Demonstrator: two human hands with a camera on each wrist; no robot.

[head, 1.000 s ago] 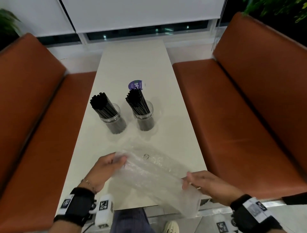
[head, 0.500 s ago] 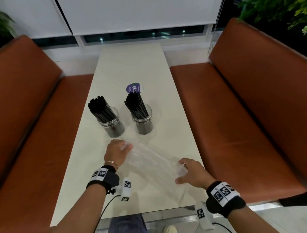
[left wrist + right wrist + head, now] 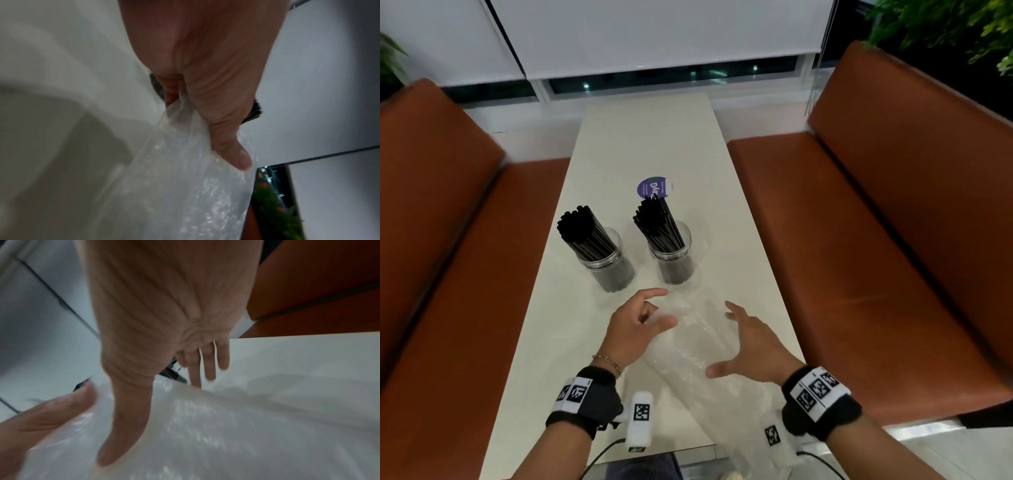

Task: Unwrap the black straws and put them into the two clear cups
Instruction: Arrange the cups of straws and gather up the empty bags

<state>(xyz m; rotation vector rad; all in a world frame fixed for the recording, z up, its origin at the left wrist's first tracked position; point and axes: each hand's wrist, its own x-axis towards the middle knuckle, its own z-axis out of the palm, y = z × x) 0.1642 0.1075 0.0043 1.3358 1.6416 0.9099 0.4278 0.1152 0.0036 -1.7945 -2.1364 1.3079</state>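
Two clear cups stand mid-table: the left cup (image 3: 608, 265) and the right cup (image 3: 674, 262), each packed with a bundle of black straws (image 3: 582, 229) (image 3: 658, 222) leaning left. In front of them an empty clear plastic wrapper (image 3: 695, 346) lies flat on the table, reaching past the near edge. My left hand (image 3: 666, 307) hovers at the wrapper's left end, index finger and thumb apart, the other fingers loosely curled. My right hand (image 3: 720, 337) is spread over its right side. In the wrist views the wrapper (image 3: 185, 186) (image 3: 205, 426) lies under both hands, blurred.
The long white table (image 3: 647, 144) carries a round purple sticker (image 3: 655, 187) behind the right cup. Brown benches flank it on the left (image 3: 448, 240) and right (image 3: 859, 240). A window with white blinds closes the far end; a plant (image 3: 945, 27) shows at top right.
Both hands carried the wrapper forward and down onto the table toward the cups, then let go of its ends and spread their fingers above it.
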